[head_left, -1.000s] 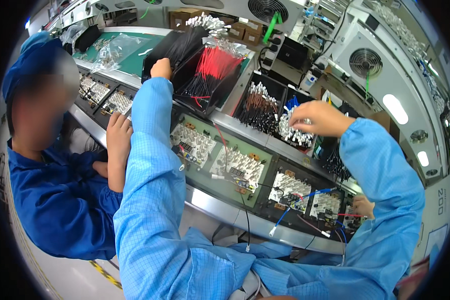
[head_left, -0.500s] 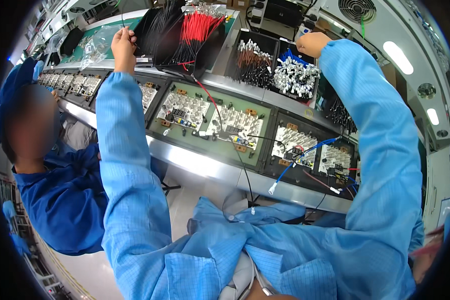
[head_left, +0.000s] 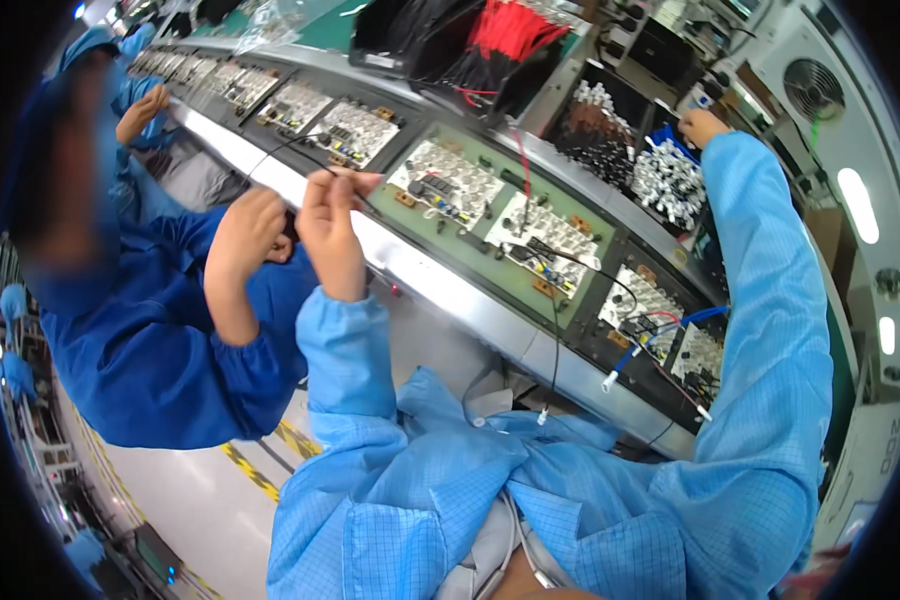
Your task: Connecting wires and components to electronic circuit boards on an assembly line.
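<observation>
My left hand (head_left: 332, 230) is raised over the near metal rail, thumb and fingers pinched on a thin black wire (head_left: 292, 143). The wire arcs away to the left, across the boards behind it. At the far right, my right hand (head_left: 703, 127) is at the rim of a black bin, fingers curled beside blue wires (head_left: 667, 136) with white connectors (head_left: 670, 180). Its fingertips are partly hidden, so what they grip does not show. Between my hands, circuit boards sit in a green fixture (head_left: 425, 240), with black and red wires running off the right one.
A co-worker's hand (head_left: 245, 240) in a dark blue sleeve is close to the left of mine. Red wires (head_left: 515, 30) fill a black bin at the back; brown wires (head_left: 592, 125) lie in another. A metal rail (head_left: 420, 265) runs along the near edge of the line.
My left hand has come down from the back bins toward me, bringing the black wire. My right hand stays by the blue wires. The view has turned, and the co-worker's hand now shows.
</observation>
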`<state>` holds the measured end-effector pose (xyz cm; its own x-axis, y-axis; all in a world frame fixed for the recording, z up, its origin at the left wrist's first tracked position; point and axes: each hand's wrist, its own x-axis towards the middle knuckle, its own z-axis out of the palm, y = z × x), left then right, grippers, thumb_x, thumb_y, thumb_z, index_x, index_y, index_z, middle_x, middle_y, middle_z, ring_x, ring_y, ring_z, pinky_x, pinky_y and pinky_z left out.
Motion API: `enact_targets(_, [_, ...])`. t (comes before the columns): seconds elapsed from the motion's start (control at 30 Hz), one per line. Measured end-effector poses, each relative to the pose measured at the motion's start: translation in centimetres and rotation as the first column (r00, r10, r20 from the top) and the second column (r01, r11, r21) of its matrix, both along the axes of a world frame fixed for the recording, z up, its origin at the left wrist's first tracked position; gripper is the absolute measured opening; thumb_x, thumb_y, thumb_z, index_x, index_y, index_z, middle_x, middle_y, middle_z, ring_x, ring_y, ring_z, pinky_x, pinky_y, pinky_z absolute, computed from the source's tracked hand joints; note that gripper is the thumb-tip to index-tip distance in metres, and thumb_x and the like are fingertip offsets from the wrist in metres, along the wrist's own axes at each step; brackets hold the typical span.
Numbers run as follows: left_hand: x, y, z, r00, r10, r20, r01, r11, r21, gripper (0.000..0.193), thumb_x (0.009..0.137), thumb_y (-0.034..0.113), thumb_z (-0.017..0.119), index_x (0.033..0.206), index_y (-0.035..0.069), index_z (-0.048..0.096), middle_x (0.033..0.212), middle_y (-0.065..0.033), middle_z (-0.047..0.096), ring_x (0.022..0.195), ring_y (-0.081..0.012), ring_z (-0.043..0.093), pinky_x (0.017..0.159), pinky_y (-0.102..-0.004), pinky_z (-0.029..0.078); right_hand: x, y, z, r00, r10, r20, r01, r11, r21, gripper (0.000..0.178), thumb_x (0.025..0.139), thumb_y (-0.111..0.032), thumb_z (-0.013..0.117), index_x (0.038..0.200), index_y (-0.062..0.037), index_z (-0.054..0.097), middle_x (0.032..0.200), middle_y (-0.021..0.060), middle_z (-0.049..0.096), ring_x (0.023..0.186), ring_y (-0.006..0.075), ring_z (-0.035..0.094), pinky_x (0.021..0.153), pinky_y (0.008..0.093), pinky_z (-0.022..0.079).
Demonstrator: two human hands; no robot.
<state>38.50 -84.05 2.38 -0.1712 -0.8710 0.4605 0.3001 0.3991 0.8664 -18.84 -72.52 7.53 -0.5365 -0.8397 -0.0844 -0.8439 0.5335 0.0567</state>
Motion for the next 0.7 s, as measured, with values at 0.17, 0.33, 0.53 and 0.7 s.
enact_targets(0.17, [-1.3,-1.6,-3.4,0.995,0.01,0.102,-0.021,0.994,0.107,0.017,0.098,0.008,0.045,0.102,0.0,0.06,0.101,-0.0074,0.066,0.092,-0.0122,0.061,0.079,-0.0241,0.048,1.4,-1.3,-0.8,0.992,0.014,-0.122,0.013,0.974,0.224,0.029,0.085,-0.028,0.063,0.097,-0.0021,0.068,0.092,0.0168,0.068,0.086,0.0308,0.065,0.078,0.0408,0.05])
enact_targets(0.33, [-3.0,-3.2,-4.0,0.986,-0.043,0.161,0.03,0.996,0.083,0.017,0.096,0.002,0.045,0.096,-0.004,0.06,0.098,-0.0096,0.067,0.093,-0.0154,0.063,0.084,-0.0267,0.049,-0.9,-1.1,-2.2,0.999,-0.024,-0.036,0.03,0.987,0.158,0.038,0.085,-0.036,0.065,0.098,-0.0004,0.066,0.086,0.0167,0.067,0.081,0.0301,0.064,0.074,0.0405,0.049])
enact_targets(0.53, [-3.5,-3.8,-3.8,0.982,-0.017,0.186,0.008,0.999,0.051,0.009,0.088,0.0,0.051,0.085,-0.005,0.057,0.087,-0.0099,0.068,0.074,-0.0152,0.06,0.072,-0.027,0.049,0.2,-2.2,-2.6,0.991,-0.134,-0.016,0.135,0.978,0.157,0.044,0.079,-0.041,0.067,0.092,0.0008,0.064,0.089,0.0204,0.065,0.089,0.0346,0.063,0.079,0.0416,0.048])
enact_targets(0.7, [-3.9,-3.5,-3.4,0.961,-0.023,0.276,0.019,1.0,0.017,0.009,0.086,-0.002,0.054,0.087,-0.004,0.062,0.082,-0.0108,0.067,0.073,-0.0176,0.064,0.07,-0.0279,0.049,-5.1,-1.1,-6.0,0.994,-0.098,-0.04,0.102,0.991,0.088,0.035,0.071,-0.027,0.073,0.088,0.0028,0.066,0.091,0.0236,0.065,0.091,0.0363,0.063,0.082,0.0426,0.048])
